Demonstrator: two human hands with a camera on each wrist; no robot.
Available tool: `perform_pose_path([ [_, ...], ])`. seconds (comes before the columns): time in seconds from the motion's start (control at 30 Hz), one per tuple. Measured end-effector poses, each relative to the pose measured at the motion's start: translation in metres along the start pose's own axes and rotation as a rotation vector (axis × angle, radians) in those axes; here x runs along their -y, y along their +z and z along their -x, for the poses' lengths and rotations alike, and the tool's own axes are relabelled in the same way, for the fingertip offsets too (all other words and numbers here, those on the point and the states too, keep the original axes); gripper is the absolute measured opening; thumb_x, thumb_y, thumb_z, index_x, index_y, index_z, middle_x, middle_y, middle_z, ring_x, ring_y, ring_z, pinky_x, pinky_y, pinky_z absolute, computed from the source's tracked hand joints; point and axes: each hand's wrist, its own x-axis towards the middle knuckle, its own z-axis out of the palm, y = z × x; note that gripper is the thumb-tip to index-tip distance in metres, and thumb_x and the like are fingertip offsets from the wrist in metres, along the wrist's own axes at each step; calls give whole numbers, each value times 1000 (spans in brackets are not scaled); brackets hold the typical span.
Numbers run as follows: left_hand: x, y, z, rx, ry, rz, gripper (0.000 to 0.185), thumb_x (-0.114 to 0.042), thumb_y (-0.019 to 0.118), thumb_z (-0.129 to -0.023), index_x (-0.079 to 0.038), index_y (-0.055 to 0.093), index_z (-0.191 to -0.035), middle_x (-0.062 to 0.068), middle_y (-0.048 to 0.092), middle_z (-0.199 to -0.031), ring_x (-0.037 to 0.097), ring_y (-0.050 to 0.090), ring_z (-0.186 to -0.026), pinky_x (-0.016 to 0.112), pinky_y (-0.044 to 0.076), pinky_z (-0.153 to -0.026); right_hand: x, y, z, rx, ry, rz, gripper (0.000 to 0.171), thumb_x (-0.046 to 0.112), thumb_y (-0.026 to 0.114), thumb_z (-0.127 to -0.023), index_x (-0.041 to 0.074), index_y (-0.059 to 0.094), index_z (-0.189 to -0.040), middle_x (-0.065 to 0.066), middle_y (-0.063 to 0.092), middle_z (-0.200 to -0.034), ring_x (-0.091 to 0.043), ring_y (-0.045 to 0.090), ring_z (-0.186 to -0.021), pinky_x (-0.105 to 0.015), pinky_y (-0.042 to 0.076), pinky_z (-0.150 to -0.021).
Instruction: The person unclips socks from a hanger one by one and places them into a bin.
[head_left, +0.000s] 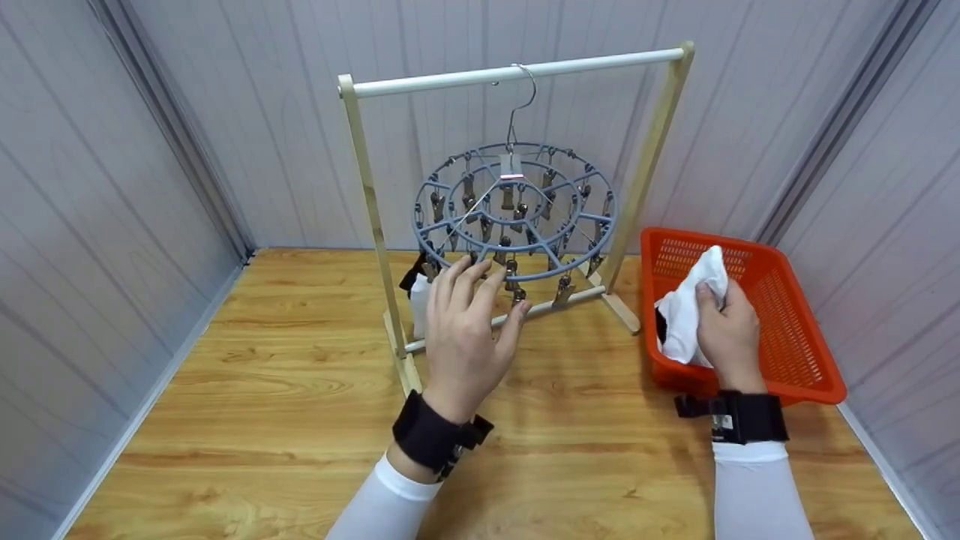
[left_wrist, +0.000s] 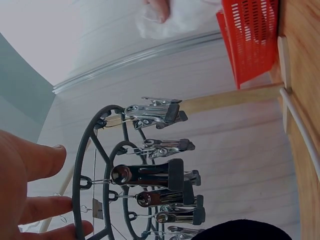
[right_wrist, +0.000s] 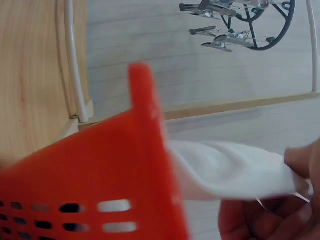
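Observation:
A round grey-blue clip hanger (head_left: 534, 247), ringed with several metal clips (left_wrist: 155, 175), hangs by its hook from a rack. At its near edge is my left hand (head_left: 466, 330), fingers spread and loosely bent, the fingertips (left_wrist: 60, 204) right at the outer ring. My right hand (head_left: 731, 330) pinches a white cloth (head_left: 694, 307) between thumb and fingers over the left side of an orange-red basket (head_left: 814, 330). The cloth's lower end reaches down behind the basket's rim in the right wrist view, so that part is hidden.
The rack has a white top bar (head_left: 600, 66) and wooden legs (head_left: 652, 165). Something white and black (head_left: 418, 300) shows behind the rack's left leg. A dark piece (head_left: 661, 328) lies in the basket by the cloth. Pale walls enclose the wooden table (head_left: 285, 420).

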Motion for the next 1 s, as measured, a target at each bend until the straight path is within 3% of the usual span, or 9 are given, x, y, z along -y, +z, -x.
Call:
perform_pose_path([
  [0.13,-1,0,1,9,-2,-1,43,-26,86,-100,-1,75,-134,20,70,-142,42,55,-146,61,36,-129,-14,-2,-5,109,76,75,60,31,49,-119,4,39,-171,-29,61,-149,-43,59,-133,-52,46,-109],
  [0.27,-1,0,1,17,-5,-3,43,-27,84,-102,-1,75,-135,20,69,-142,42,54,-147,61,34,-130,-19,-4,-8,123,103,135,65,23,48,-118,-2,26,-174,-34,48,-157,-49,53,-141,-61,45,-114],
  [0.37,-2,0,1,20,-6,-2,43,-28,83,-103,-1,75,-135,20,69,-143,42,54,-147,61,33,-130,-16,-2,-7,101,104,145,63,22,50,-118,-3,30,-172,-35,43,-158,-50,50,-141,-62,44,-115],
  [0.63,-3,-1,1,16,-5,17,43,-26,84,-101,-1,75,-135,20,69,-142,42,55,-147,62,33,-131,-2,9,1,35,-1,120,56,24,57,-116,-8,48,-162,-33,51,-149,-48,52,-137,-59,43,-114],
  [1.0,-8,-1,1,16,31,44,42,-26,83,-102,0,75,-135,20,70,-142,41,57,-144,62,36,-129,11,26,11,64,-77,95,56,26,63,-114,-7,52,-159,-31,52,-146,-45,56,-133,-55,48,-109],
])
